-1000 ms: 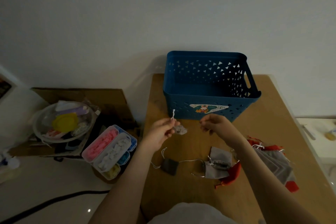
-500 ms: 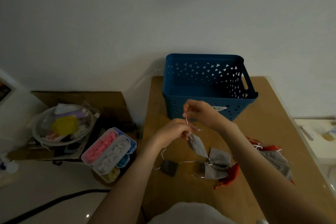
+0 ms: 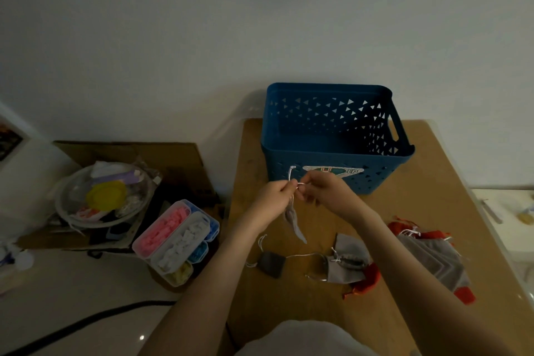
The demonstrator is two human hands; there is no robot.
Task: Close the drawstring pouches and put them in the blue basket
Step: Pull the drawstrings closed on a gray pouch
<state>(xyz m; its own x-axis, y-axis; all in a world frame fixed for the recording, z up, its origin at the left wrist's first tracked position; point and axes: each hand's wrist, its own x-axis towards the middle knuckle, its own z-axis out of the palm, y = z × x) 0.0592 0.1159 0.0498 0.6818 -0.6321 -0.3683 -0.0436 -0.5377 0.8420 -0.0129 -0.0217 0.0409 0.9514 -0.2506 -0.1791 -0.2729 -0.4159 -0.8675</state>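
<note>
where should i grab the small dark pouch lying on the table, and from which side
Probably by its white cords, from above. The dark pouch lies flat on the table, so its body offers little edge, while the cords appear to trail out to both sides, free to pinch.

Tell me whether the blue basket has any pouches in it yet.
Looks empty: the blue basket shows bare floor, though its near wall hides the front strip.

Compartment box (image 3: 176, 240) beside cluttered clear bowl (image 3: 105, 196).
</note>
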